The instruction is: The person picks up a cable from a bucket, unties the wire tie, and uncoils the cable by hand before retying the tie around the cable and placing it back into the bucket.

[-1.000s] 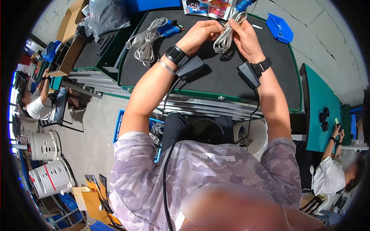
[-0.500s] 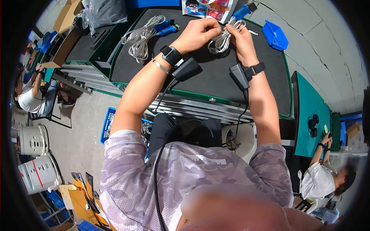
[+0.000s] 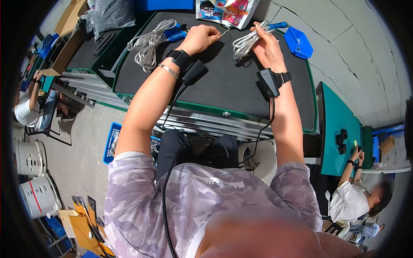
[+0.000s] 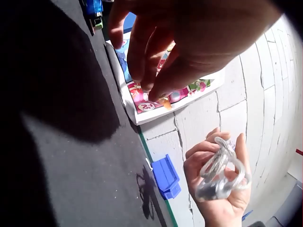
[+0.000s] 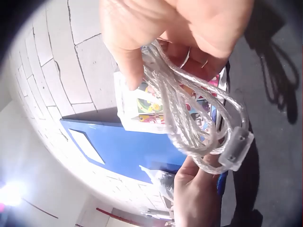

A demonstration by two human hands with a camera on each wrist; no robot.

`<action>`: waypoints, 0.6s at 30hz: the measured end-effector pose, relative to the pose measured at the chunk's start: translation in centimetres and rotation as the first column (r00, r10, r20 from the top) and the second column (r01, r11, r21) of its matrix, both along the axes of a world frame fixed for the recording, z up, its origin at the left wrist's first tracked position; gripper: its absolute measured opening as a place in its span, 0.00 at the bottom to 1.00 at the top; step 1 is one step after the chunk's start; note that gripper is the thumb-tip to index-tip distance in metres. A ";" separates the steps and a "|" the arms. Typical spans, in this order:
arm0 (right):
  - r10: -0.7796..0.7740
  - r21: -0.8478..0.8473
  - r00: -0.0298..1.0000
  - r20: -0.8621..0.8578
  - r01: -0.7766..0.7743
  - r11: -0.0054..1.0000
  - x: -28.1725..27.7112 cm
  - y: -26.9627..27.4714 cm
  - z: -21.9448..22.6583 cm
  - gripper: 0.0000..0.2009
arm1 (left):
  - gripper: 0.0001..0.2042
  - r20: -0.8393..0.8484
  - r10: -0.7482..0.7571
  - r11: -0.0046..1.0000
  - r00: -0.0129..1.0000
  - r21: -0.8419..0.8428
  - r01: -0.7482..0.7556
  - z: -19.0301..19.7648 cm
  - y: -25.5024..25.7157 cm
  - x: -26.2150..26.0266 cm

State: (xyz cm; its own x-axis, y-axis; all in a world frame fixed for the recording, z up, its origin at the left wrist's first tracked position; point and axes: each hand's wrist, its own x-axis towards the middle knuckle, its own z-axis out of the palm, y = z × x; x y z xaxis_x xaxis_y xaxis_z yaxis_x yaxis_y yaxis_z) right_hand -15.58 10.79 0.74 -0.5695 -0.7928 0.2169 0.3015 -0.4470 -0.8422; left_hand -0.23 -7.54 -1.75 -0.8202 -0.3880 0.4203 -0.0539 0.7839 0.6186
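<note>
Head view bright, mostly sharp. Fisheye bows the bench's [image 3: 206, 84] near edge; frame corners go black. Hard shadows on bench below the cable bundle [image 3: 244, 44], near-edge side. Left wrist: left hand [image 4: 184, 42] dim, backlit; big black shadow on bench. Right wrist: bright light [image 5: 10, 194] flares, right hand [image 5: 175, 23] strongly lit.

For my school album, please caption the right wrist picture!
Right hand holding a looped, silvery, clear-coated cable, with the left hand behind it.
</note>
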 end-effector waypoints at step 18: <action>0.340 -0.177 0.940 -0.024 -0.339 0.924 3.2 -0.1 1.9 0.26 | 0.20 0.017 -0.406 0.856 0.914 0.358 0.373 2.7 4.4 1.2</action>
State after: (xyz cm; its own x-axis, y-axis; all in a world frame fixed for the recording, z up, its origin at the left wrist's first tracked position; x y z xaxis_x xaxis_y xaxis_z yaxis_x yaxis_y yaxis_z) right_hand -12.42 10.68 2.66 -0.2749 -0.8884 0.3676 0.4667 -0.4575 -0.7569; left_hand 0.96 -3.11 0.98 -0.9617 -0.1341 0.2391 0.1443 0.4940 0.8574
